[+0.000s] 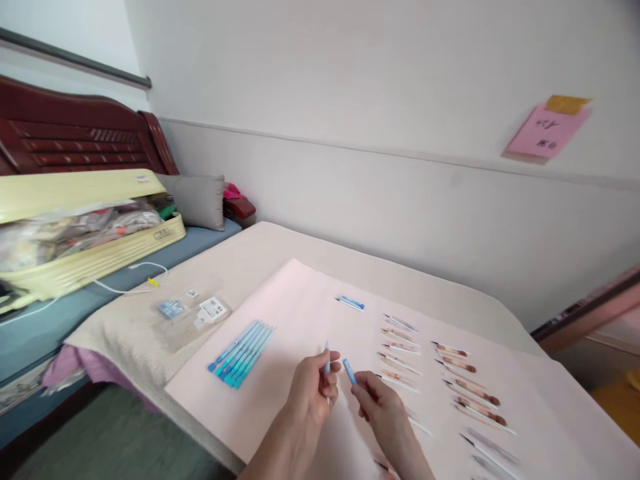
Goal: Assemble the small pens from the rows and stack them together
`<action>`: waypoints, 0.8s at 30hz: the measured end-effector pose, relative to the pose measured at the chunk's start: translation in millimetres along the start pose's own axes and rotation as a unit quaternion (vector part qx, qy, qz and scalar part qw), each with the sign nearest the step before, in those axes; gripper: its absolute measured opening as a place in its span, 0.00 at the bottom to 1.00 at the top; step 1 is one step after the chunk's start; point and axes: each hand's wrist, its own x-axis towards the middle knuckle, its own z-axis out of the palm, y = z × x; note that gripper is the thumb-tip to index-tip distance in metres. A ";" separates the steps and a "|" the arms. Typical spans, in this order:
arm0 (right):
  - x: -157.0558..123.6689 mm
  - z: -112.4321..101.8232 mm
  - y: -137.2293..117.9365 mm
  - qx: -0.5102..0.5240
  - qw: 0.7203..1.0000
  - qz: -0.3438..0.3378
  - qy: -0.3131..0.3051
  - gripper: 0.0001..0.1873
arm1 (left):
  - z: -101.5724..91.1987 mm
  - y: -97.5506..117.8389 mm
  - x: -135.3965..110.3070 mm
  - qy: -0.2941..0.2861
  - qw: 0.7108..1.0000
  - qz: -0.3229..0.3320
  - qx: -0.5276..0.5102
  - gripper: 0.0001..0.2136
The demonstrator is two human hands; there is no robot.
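Note:
My left hand (313,393) is closed in a pinch on a thin light-blue brush (327,363), held upright over the pink sheet (300,300). My right hand (383,407) pinches a small blue cap (349,371), its tip a little to the right of the brush. A row of several blue brushes (241,353) lies on the sheet to the left of my hands. Farther back lies a single blue piece (350,303).
Two columns of brushes with white handles (400,350) and brown tufts (470,387) lie to the right. Clear plastic bags (190,313) rest on the beige cloth. A yellow case (85,233) full of items sits on the bed at left. A pink note (545,130) hangs on the wall.

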 end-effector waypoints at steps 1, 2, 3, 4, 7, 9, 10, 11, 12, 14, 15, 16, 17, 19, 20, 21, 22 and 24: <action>-2.8 0.3 -2.9 -0.001 1.000 -0.001 -0.001 0.09 | -0.7 -0.8 0.1 0.001 1.000 0.004 0.006 0.08; -4.9 0.5 -5.8 -0.008 1.000 -0.005 -0.003 0.09 | -1.5 -0.8 0.4 0.002 1.000 0.010 0.010 0.08; -6.9 0.8 -8.9 -0.018 1.000 -0.011 -0.006 0.09 | -2.3 -0.1 0.8 0.005 1.000 0.021 0.012 0.08; -8.9 1.0 -12.0 -0.030 0.999 -0.019 -0.009 0.08 | -3.1 1.5 1.4 0.010 0.999 0.035 0.011 0.07; -16.3 2.2 -20.7 -0.069 0.996 -0.045 -0.024 0.08 | -5.5 9.8 4.1 0.033 0.994 0.103 -0.014 0.04; -21.2 3.5 -25.1 -0.086 0.993 -0.063 -0.042 0.09 | -7.1 16.1 5.8 0.037 0.989 0.137 -0.039 0.03; -23.2 4.3 -26.6 -0.091 0.992 -0.072 -0.050 0.10 | -7.8 18.7 6.5 0.035 0.988 0.144 -0.048 0.03; -24.8 5.3 -27.4 -0.096 0.991 -0.080 -0.055 0.10 | -8.5 20.4 7.1 0.033 0.987 0.147 -0.054 0.03; -26.0 6.4 -27.8 -0.100 0.990 -0.086 -0.058 0.10 | -9.0 21.4 7.5 0.030 0.987 0.148 -0.057 0.03; -27.0 8.8 -27.5 -0.105 0.988 -0.094 -0.060 0.10 | -9.6 20.9 8.2 0.030 0.986 0.156 -0.056 0.03; -27.1 9.8 -27.2 -0.106 0.988 -0.096 -0.058 0.10 | -9.7 20.0 8.5 0.031 0.985 0.163 -0.053 0.04; -27.0 10.7 -27.1 -0.107 0.988 -0.097 -0.057 0.10 | -9.6 18.8 8.9 0.033 0.984 0.170 -0.049 0.04; -26.9 11.3 -27.1 -0.106 0.988 -0.096 -0.057 0.10 | -9.6 17.7 9.3 0.034 0.983 0.176 -0.047 0.04; -26.9 11.9 -27.9 -0.101 0.989 -0.093 -0.058 0.10 | -9.6 16.2 10.1 0.037 0.980 0.188 -0.050 0.03; -26.9 11.9 -28.6 -0.099 0.989 -0.090 -0.060 0.10 | -9.7 15.8 10.3 0.038 0.979 0.193 -0.055 0.03; -27.0 11.9 -29.2 -0.097 0.989 -0.088 -0.063 0.11 | -9.8 15.6 10.4 0.039 0.978 0.197 -0.060 0.03; -27.1 11.9 -29.9 -0.097 0.990 -0.086 -0.065 0.11 | -9.9 15.5 10.1 0.039 0.977 0.200 -0.064 0.03; -27.2 12.4 -31.0 -0.097 0.990 -0.084 -0.065 0.11 | -9.7 15.0 8.7 0.036 0.975 0.206 -0.067 0.02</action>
